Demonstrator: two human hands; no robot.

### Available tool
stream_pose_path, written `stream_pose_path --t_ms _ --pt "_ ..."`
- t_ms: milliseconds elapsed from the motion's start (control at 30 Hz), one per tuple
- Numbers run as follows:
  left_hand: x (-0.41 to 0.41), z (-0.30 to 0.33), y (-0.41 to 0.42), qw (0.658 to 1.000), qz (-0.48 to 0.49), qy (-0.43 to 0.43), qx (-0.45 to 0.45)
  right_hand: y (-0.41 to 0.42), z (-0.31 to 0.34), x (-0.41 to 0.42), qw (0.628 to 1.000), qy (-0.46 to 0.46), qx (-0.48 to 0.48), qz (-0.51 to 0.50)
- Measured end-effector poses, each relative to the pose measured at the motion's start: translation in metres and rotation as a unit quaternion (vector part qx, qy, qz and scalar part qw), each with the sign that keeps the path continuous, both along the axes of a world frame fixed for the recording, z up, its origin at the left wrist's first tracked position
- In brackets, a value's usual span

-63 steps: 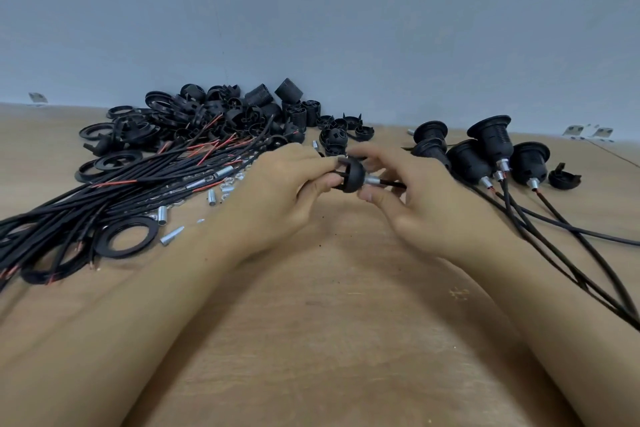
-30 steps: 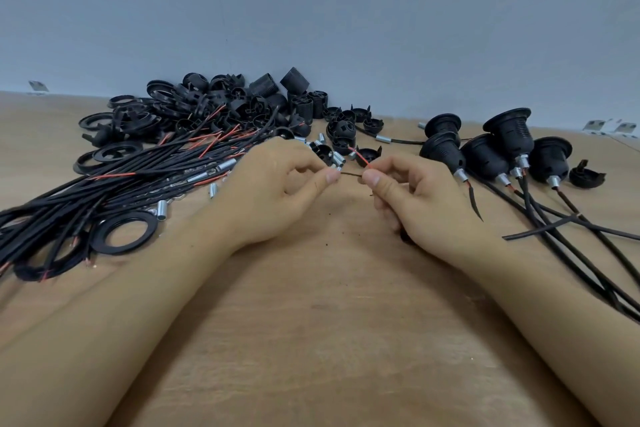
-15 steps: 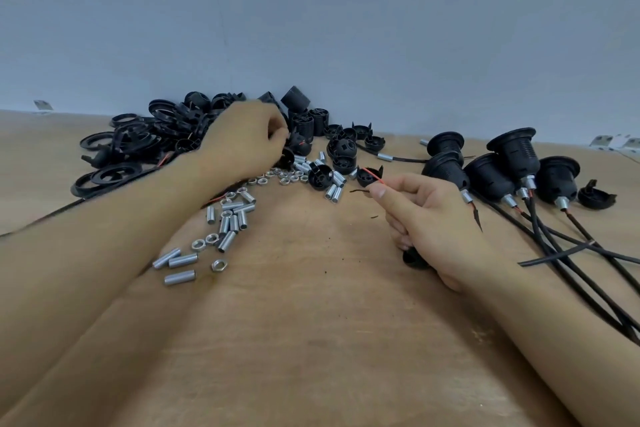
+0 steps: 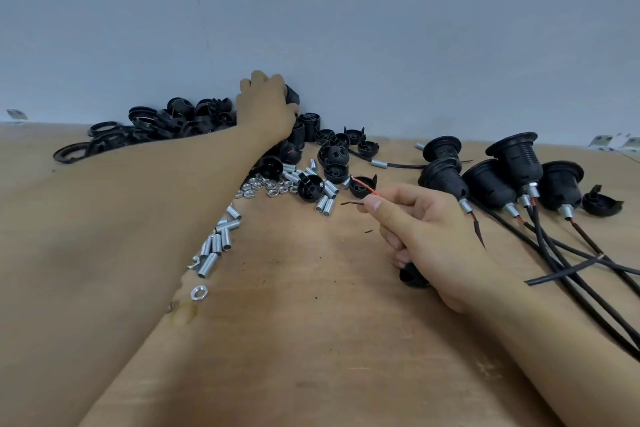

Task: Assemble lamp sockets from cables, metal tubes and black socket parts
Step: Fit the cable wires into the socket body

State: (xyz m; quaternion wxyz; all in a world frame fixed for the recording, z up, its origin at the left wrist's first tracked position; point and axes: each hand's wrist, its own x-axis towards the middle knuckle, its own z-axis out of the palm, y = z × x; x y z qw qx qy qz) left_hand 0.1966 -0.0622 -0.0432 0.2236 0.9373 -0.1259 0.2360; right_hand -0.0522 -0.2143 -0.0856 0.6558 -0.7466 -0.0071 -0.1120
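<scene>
Left hand (image 4: 266,107) grasped a black socket shell (image 4: 292,96) atop the far pile; right hand (image 4: 426,236) pinched red and dark wire ends (image 4: 362,191), a black socket part (image 4: 412,277) beneath its palm.

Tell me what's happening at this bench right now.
A person is assembling lamp sockets. The left hand grips a black socket part on the pile by the wall. The right hand pinches the red and dark wire ends and holds a black piece underneath. Finished sockets stand at right; metal tubes and nuts lie scattered between.
</scene>
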Motion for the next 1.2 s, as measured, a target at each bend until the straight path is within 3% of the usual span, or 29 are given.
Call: stream_pose_path --t_ms 100,233,367,433,600,767,933,1200 --pt "-0.039 0.011 -0.004 0.966 -0.077 0.034 -0.244 -0.001 -0.001 0.001 1.000 -0.009 0.007 -0.020" --pt "-0.129 0.025 -0.002 0.809 -0.193 0.173 -0.528 0.001 0.003 0.000 0.992 -0.077 0.039 -0.092" --pt "-0.207 0.003 0.018 0.613 -0.288 0.411 -0.610 0.002 0.012 -0.011 0.982 -0.133 0.052 -0.124" --pt "-0.230 -0.012 0.024 0.561 -0.297 0.465 -0.617 0.006 0.016 -0.018 0.979 -0.159 0.041 -0.121" --pt "-0.230 -0.023 0.024 0.543 -0.289 0.485 -0.622 0.022 0.022 -0.031 0.973 -0.208 -0.030 -0.099" --pt "-0.223 -0.028 0.022 0.478 -0.281 0.505 -0.662 0.030 0.024 -0.038 0.960 -0.244 -0.114 -0.081" --pt "-0.220 -0.029 0.020 0.496 -0.301 0.509 -0.636 0.032 0.021 -0.038 0.920 -0.298 -0.227 -0.112" --pt "-0.220 -0.029 0.017 0.518 -0.300 0.518 -0.610 0.031 0.024 -0.040 0.909 -0.316 -0.251 -0.102"
